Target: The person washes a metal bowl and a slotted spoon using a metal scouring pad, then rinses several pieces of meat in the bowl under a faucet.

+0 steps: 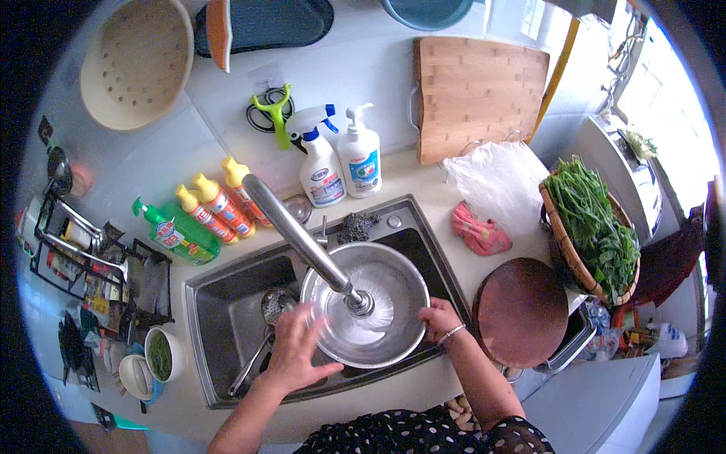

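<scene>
A round stainless steel basin [397, 346] stands over the sink, below the end of a metal faucet [298, 235]. Water runs from the faucet into it. My right hand [442, 319] grips the basin's rim on the right side and wears a bracelet at the wrist. Slightly blurred, my left hand [295, 352] is at the basin's left edge with its fingers spread, holding nothing; whether it touches the rim I cannot tell. A slotted metal ladle [278, 305] lies in the left sink bowl [227, 335], partly behind that hand.
Behind the sink stand a spray bottle [322, 170], a white pump bottle [362, 162] and several yellow-capped bottles [210, 198]. To the right are a pink cloth [481, 230], a round brown board [522, 312] and a basket of leafy greens [590, 227]. White bowls [178, 352] sit left.
</scene>
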`<action>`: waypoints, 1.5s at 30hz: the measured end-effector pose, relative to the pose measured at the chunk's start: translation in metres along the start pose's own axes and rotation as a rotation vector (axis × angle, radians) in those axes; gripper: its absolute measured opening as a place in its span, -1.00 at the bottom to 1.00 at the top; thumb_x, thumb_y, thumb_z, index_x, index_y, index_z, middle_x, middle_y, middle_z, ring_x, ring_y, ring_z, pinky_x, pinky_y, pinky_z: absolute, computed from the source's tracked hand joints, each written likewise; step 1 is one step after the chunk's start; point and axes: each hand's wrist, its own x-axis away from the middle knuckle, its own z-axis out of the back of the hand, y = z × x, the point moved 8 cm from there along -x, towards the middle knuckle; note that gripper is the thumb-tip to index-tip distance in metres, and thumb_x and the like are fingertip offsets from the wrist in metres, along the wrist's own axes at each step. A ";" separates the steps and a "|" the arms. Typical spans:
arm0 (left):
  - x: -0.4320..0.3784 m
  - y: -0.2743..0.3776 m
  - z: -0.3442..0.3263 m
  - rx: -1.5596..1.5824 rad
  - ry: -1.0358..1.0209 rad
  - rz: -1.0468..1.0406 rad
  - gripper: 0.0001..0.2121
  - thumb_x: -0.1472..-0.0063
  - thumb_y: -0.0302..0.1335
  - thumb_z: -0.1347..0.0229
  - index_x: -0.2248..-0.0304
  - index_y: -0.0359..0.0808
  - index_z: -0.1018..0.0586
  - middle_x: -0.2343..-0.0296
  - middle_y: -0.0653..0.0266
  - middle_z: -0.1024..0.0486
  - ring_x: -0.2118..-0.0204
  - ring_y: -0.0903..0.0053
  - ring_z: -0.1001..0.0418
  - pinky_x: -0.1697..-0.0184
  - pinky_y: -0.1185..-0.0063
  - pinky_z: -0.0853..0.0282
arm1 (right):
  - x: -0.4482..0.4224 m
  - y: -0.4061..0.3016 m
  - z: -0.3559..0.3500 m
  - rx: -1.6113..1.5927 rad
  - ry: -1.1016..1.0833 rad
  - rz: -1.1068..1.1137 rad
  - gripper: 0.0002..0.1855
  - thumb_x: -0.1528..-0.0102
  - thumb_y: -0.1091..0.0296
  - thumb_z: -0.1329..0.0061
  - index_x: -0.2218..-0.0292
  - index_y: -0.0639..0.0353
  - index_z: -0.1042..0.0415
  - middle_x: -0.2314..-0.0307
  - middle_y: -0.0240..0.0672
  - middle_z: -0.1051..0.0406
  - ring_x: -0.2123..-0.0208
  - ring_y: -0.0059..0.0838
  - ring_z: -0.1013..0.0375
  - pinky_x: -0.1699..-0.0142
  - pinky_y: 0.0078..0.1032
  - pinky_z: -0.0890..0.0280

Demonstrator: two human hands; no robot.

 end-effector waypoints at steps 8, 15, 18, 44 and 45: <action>0.060 -0.102 -0.135 1.367 -0.223 1.147 -0.55 -0.03 -0.53 0.02 0.05 -0.37 -0.19 0.23 0.02 -0.36 0.36 0.30 -0.46 0.58 0.41 -0.51 | -0.028 -0.014 -0.009 0.002 -0.014 0.189 -0.74 0.21 0.49 0.09 0.37 0.26 -0.41 0.69 -0.29 -0.33 0.81 -0.45 -0.27 0.73 -0.56 -0.17; 0.049 -0.091 -0.145 1.236 0.027 0.999 -0.51 0.08 -0.64 0.15 0.06 -0.40 -0.17 0.25 0.06 -0.35 0.36 0.28 -0.46 0.63 0.44 -0.51 | 0.011 -0.062 -0.042 1.161 0.592 0.854 -0.60 0.19 0.40 -0.04 0.22 0.09 -0.35 0.26 -0.24 -0.27 0.22 -0.20 -0.26 0.27 -0.36 -0.32; 0.055 -0.102 -0.159 1.068 0.005 1.069 -0.51 0.13 -0.69 0.19 0.08 -0.39 -0.26 0.24 0.14 -0.36 0.30 0.44 -0.42 0.37 0.60 -0.40 | -0.006 -0.027 -0.081 1.185 0.382 0.901 -0.52 0.17 0.41 0.02 0.13 0.06 -0.26 0.19 -0.17 -0.20 0.22 -0.10 -0.23 0.18 -0.25 -0.27; 0.059 -0.069 -0.175 1.242 0.035 1.142 -0.54 0.13 -0.67 0.07 0.13 -0.41 -0.21 0.39 0.15 -0.35 0.45 0.29 -0.43 0.48 0.33 -0.52 | -0.063 -0.024 -0.062 1.165 0.471 0.765 -0.58 0.13 0.32 0.05 0.19 0.17 -0.23 0.25 -0.07 -0.21 0.25 -0.06 -0.26 0.27 -0.21 -0.31; 0.062 -0.072 -0.179 1.237 0.023 1.188 -0.53 0.13 -0.67 0.07 0.12 -0.40 -0.20 0.39 0.16 -0.35 0.45 0.28 -0.44 0.47 0.33 -0.52 | -0.061 -0.024 -0.073 1.021 0.481 0.823 -0.46 0.19 0.34 -0.02 0.14 0.14 -0.17 0.18 -0.01 -0.17 0.24 -0.01 -0.25 0.25 -0.20 -0.29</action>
